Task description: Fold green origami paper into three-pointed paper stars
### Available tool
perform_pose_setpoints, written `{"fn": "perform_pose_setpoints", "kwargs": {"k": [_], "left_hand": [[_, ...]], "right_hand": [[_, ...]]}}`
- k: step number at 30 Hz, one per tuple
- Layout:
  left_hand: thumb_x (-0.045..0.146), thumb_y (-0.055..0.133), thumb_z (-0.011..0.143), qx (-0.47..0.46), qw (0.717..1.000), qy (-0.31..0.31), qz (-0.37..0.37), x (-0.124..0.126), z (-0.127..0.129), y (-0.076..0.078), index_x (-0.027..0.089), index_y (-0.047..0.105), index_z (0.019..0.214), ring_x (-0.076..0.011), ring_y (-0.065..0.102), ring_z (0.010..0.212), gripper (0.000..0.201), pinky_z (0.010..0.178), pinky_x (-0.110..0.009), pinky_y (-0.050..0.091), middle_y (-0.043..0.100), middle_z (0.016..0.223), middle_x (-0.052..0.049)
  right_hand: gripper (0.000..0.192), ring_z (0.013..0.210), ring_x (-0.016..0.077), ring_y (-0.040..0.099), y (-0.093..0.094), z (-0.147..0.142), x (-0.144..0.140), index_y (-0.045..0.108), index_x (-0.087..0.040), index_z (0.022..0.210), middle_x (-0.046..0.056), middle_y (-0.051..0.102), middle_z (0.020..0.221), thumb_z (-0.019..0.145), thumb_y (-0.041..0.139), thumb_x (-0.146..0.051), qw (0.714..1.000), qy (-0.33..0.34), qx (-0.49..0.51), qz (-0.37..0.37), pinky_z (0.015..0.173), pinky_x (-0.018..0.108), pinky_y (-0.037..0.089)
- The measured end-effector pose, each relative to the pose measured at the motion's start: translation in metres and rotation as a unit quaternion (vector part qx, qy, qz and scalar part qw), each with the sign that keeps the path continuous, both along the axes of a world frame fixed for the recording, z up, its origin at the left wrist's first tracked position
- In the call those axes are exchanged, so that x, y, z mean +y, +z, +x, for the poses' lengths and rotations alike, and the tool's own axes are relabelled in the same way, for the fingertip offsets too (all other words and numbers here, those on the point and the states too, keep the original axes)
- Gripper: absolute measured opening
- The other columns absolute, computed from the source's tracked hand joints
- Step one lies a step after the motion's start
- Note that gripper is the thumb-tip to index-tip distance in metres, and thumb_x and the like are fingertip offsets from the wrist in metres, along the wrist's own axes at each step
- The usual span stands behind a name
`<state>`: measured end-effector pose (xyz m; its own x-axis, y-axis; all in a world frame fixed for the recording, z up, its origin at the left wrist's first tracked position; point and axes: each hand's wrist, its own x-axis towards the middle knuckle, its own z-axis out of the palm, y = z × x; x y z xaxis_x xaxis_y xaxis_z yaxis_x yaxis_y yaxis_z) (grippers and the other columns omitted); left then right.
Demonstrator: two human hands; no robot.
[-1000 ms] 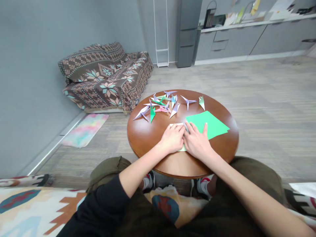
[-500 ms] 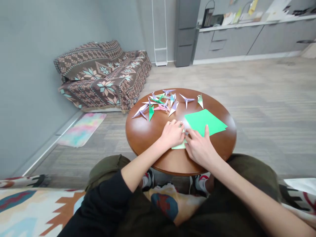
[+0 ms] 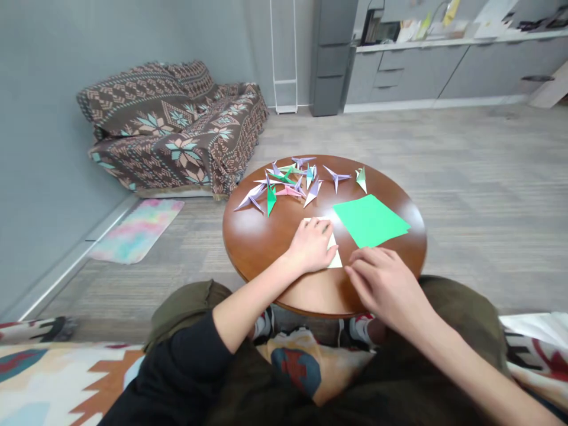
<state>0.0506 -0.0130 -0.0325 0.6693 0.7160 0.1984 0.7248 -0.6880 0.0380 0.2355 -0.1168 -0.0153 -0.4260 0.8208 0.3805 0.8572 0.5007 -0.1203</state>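
My left hand [image 3: 313,245] lies with its fingers spread over a pale, nearly white sheet of paper [image 3: 335,255], pressing it to the table; the palm hides most of the sheet. Just right of that sheet, my right hand [image 3: 384,281] is held off it, fingers loosely bent and holding nothing that I can see. Beyond the right hand lies a green sheet of paper [image 3: 370,219], with a second edge showing under its right corner. A round brown wooden table [image 3: 266,242] bears all of this.
Several folded paper cranes [image 3: 284,177] cluster at the table's far left, in purple, green, pink and white. A purple crane [image 3: 336,177] and a pale green crane [image 3: 361,179] sit apart at the back. A covered sofa [image 3: 177,130] stands beyond, left of a grey fridge [image 3: 328,65].
My right hand has drawn away from the pale paper, toward me and to the right. The left hand now lies flatter on the paper, which shows a whiter face. The view has shifted slightly.
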Motion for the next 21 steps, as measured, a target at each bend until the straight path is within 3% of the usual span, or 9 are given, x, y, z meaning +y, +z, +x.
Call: {"fn": "perform_pose_setpoints", "kwargs": {"k": [4,9,14,21], "left_hand": [[0.043,0.053,0.101,-0.035,0.998,-0.031,-0.032,-0.012,-0.012,-0.003,0.008,0.059,0.142,-0.0351,0.056,0.137,0.054,0.113,-0.049,0.044,0.063,0.149,-0.018],[0.044,0.062,0.096,-0.085,0.995,-0.001,-0.058,-0.026,-0.021,-0.009,0.006,0.059,0.139,-0.0358,0.051,0.145,0.057,0.119,-0.048,0.043,0.054,0.158,-0.022],[0.046,0.063,0.096,-0.09,0.994,-0.006,-0.058,-0.026,-0.022,-0.009,0.006,0.062,0.134,-0.038,0.058,0.136,0.055,0.115,-0.05,0.047,0.064,0.145,-0.023],[0.045,0.065,0.095,-0.094,0.993,-0.002,-0.066,-0.027,-0.02,-0.005,0.003,0.061,0.135,-0.0383,0.06,0.131,0.057,0.113,-0.05,0.049,0.066,0.141,-0.023]], "right_hand": [[0.022,0.087,0.0287,0.066,-0.007,0.005,0.042,0.068,-0.015,0.088,0.011,0.071,0.088,0.104,0.057,-0.026,0.993,-0.096,-0.051,0.036,0.079,0.039,0.039],[0.016,0.096,0.0303,0.067,-0.017,-0.014,0.066,0.068,-0.015,0.093,0.014,0.074,0.096,0.103,0.057,-0.021,0.991,-0.073,-0.102,-0.048,0.08,0.038,0.033],[0.017,0.097,0.0309,0.069,-0.018,-0.023,0.076,0.067,-0.014,0.098,0.016,0.077,0.097,0.104,0.052,-0.018,0.988,-0.089,-0.095,-0.08,0.078,0.038,0.03],[0.014,0.087,0.0296,0.071,-0.011,-0.025,0.103,0.063,-0.017,0.097,0.016,0.078,0.097,0.103,0.051,-0.019,0.983,-0.126,-0.049,-0.124,0.071,0.035,0.031]]}}
